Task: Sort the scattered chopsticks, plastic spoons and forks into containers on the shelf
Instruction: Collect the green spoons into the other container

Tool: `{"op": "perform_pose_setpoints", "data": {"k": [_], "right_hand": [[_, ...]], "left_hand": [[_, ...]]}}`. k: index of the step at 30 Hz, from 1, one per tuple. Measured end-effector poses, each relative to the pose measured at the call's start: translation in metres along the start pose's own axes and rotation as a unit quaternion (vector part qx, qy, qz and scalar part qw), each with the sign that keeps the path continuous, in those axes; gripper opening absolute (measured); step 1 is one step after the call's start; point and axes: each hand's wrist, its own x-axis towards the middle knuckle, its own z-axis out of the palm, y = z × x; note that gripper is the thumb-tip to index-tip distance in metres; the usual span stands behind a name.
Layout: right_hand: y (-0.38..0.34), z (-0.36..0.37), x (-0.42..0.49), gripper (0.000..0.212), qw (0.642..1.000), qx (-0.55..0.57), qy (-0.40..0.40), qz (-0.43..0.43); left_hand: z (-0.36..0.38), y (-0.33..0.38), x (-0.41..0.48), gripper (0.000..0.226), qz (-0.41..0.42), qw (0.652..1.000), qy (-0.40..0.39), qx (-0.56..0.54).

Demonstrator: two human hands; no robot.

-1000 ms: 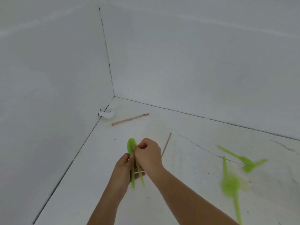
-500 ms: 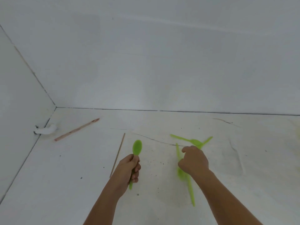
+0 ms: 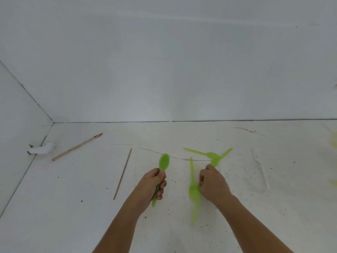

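On the white floor (image 3: 73, 207), the left hand (image 3: 153, 185) has its fingers clamped round an upright green plastic spoon (image 3: 164, 162). The right hand (image 3: 212, 185) curls its fingers against a blurred green plastic spoon (image 3: 193, 191); I cannot tell whether it grips it. A thick brown wooden chopstick (image 3: 77, 147) and a thin wooden chopstick (image 3: 122, 173) lie to the left.

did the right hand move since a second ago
Yes. The right hand was just left of the thin chopstick; it now sits well to the right of it, by the blurred green spoon on the floor.
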Motion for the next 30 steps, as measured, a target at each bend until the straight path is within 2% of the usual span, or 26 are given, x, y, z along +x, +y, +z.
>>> {"op": "perform_pose_setpoints", "data": {"k": [3,9,13,16,19,21,25,30], "right_hand": [[0.006,0.001,0.002,0.021,1.0,-0.017,-0.003,-0.015],[0.014,-0.01,-0.002,0.015,0.999,-0.012,-0.015,-0.045],[-0.001,-0.051,-0.011,0.027,0.985,0.132,-0.031,-0.111],[-0.03,-0.069,-0.013,0.023,0.962,0.2,0.024,-0.185],[-0.047,-0.056,-0.005,0.02,0.946,0.199,0.105,-0.233],[-0.049,-0.042,-0.001,0.019,0.945,0.19,0.13,-0.233],[-0.044,-0.028,0.006,0.019,0.946,0.187,0.133,-0.229],[-0.045,-0.022,0.012,0.021,0.948,0.154,0.135,-0.245]], "left_hand": [[0.002,-0.002,0.002,0.017,-0.002,1.0,-0.009,0.006],[0.008,-0.008,0.005,0.02,-0.001,0.999,-0.026,0.026],[0.017,-0.009,0.003,0.022,0.008,0.996,-0.03,0.083],[0.028,-0.008,0.0,0.023,-0.002,0.994,-0.058,0.088],[0.037,-0.008,-0.004,0.024,-0.012,0.994,-0.092,0.058],[0.037,-0.01,-0.006,0.025,-0.027,0.996,-0.083,0.029],[0.029,-0.016,-0.005,0.034,-0.064,0.997,-0.029,-0.026],[0.029,-0.017,-0.006,0.061,-0.069,0.995,-0.043,0.057]]}}
